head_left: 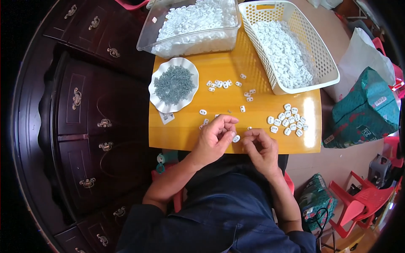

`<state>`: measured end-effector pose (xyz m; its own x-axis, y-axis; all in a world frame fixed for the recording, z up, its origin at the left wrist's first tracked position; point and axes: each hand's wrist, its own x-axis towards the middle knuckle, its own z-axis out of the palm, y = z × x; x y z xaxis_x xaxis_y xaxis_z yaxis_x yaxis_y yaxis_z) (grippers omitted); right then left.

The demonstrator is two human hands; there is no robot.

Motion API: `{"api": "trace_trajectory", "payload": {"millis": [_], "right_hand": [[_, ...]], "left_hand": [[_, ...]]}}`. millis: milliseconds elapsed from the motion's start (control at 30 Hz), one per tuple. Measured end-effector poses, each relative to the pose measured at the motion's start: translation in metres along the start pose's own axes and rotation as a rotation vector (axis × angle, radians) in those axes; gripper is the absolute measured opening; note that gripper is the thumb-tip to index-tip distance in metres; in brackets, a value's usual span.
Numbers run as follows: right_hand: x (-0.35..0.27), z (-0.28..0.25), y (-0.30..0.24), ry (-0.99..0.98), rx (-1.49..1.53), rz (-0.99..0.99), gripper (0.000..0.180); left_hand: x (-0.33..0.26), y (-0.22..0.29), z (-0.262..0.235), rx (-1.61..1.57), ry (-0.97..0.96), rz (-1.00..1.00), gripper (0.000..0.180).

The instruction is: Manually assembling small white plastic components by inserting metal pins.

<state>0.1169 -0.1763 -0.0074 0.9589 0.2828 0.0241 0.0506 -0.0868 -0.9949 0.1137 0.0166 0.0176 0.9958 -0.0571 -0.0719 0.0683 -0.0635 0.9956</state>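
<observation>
Over the table's near edge, my left hand [216, 139] is curled, with a small white oval plastic piece [236, 138] with dark marks at its thumb and fingertips. Just right of that piece, my right hand [262, 149] has its thumb and forefinger brought together; whatever they pinch is too small to make out. Loose white pieces [203, 112] lie around my hands, some with reddish dots. Several more sit in a cluster [288, 119] at the right. A scalloped white dish [152, 90] full of small grey screws stands at the left.
At the back are a clear plastic bin [145, 42] and a cream perforated basket [329, 69], both heaped with white pieces. Dark wooden drawers [80, 99] run along the left. Teal bags [365, 111] and a red plastic chair [363, 204] stand right of the yellow table [177, 135].
</observation>
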Motion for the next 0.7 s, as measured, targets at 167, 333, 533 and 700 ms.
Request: {"api": "trace_trajectory", "payload": {"millis": [167,333,533,700], "right_hand": [[0.001,0.002,-0.009,0.037,0.216,0.120,0.012],[-0.006,0.007,0.003,0.043,0.226,0.075,0.009],[0.001,-0.006,-0.005,0.149,0.081,0.000,0.007],[0.024,-0.016,-0.019,0.138,-0.413,-0.118,0.010]], "left_hand": [[-0.001,0.004,0.004,0.026,-0.072,0.002,0.030],[-0.002,0.002,0.008,0.141,-0.111,0.093,0.030],[-0.007,-0.001,-0.004,-0.035,0.025,0.048,0.028],[-0.019,-0.006,-0.014,-0.013,-0.015,0.009,0.029]]}}
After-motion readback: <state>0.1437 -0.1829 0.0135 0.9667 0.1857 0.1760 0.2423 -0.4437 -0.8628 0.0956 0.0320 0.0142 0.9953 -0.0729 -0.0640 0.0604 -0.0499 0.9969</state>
